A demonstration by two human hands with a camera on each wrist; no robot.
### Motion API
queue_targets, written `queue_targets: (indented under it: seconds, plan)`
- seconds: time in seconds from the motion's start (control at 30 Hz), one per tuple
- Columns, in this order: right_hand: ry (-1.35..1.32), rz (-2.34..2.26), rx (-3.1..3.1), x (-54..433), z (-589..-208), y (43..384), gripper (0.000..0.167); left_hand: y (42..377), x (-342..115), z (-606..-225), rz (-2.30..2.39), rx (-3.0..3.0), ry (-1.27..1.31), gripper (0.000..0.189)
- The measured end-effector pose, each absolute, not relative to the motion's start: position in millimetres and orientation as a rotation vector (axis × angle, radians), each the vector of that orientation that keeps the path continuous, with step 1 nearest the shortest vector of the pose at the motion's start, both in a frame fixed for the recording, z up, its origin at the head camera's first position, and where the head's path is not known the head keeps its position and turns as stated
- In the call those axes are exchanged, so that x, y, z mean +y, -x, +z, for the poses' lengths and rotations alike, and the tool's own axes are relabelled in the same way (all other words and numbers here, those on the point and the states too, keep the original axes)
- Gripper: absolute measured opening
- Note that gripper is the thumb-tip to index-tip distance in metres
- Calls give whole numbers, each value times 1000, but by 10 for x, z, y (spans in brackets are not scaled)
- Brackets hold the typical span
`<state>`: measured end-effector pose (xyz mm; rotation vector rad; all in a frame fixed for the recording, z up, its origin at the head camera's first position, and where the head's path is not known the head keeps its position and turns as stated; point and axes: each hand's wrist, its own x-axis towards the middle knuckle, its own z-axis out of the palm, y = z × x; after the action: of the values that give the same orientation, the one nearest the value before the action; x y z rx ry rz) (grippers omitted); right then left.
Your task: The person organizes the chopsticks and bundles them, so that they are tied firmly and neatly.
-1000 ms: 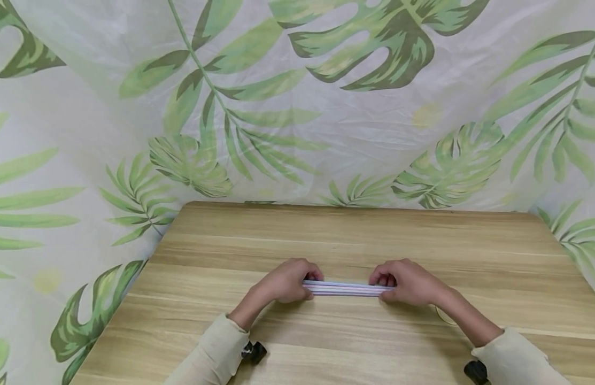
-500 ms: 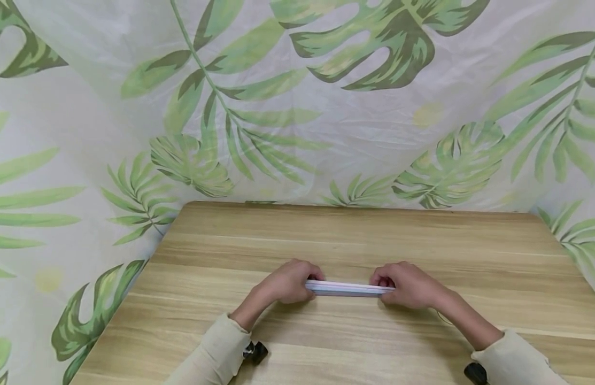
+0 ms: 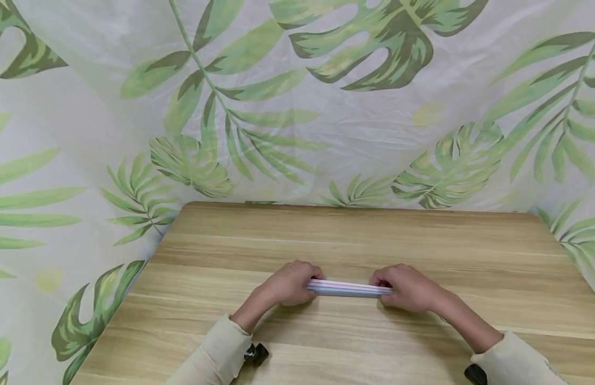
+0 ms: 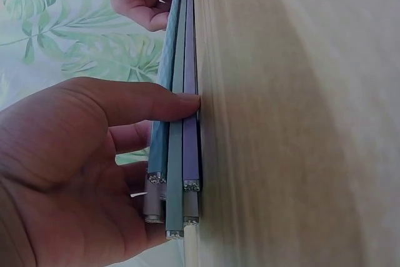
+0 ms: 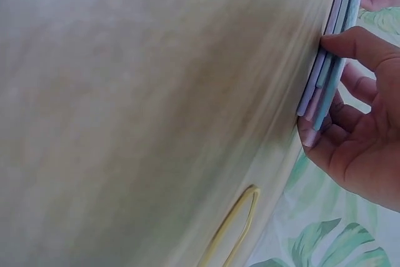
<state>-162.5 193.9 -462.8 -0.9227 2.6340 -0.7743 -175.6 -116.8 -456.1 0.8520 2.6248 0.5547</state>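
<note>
A bundle of slim, straight, pencil-like sticks (image 3: 347,289) lies crosswise near the middle of the table, between the two hands. My left hand (image 3: 290,286) grips its left end, thumb on the near side. On the right end, my right hand (image 3: 409,289) pinches the bundle in the same way. Close up in the left wrist view, the flat-sided sticks (image 4: 176,173) are teal, green, purple and greyish, with uneven, silvery ends. Lilac, pink and teal sticks (image 5: 324,85) stick out unevenly below the thumb in the right wrist view. Fingers hide part of both ends.
A yellow loop like a rubber band (image 5: 234,229) lies on the wood-grain table (image 3: 345,240) near my right wrist, mostly hidden by the arm in the head view. Behind the table hangs a leaf-patterned cloth (image 3: 287,149).
The sticks have shifted and turned a little, and their visible stripes sit closer together. Both hands have moved slightly; the left has edged right along with the bundle's left end.
</note>
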Motion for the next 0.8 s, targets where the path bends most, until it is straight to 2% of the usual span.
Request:
queue_targets:
  seconds: [0.2, 0.53, 0.8]
  plan:
    - [902, -754, 2628, 1932, -4636, 1617, 16, 1761, -1156, -4562, 583, 2606, -842, 14]
    - [924, -735, 2621, 1952, -4602, 1591, 14, 1754, -1160, -4559, 554, 2610, -865, 12]
    - [883, -923, 2557, 2062, -4531, 1601, 12, 1787, -1223, -4537, 697, 2561, -841, 12]
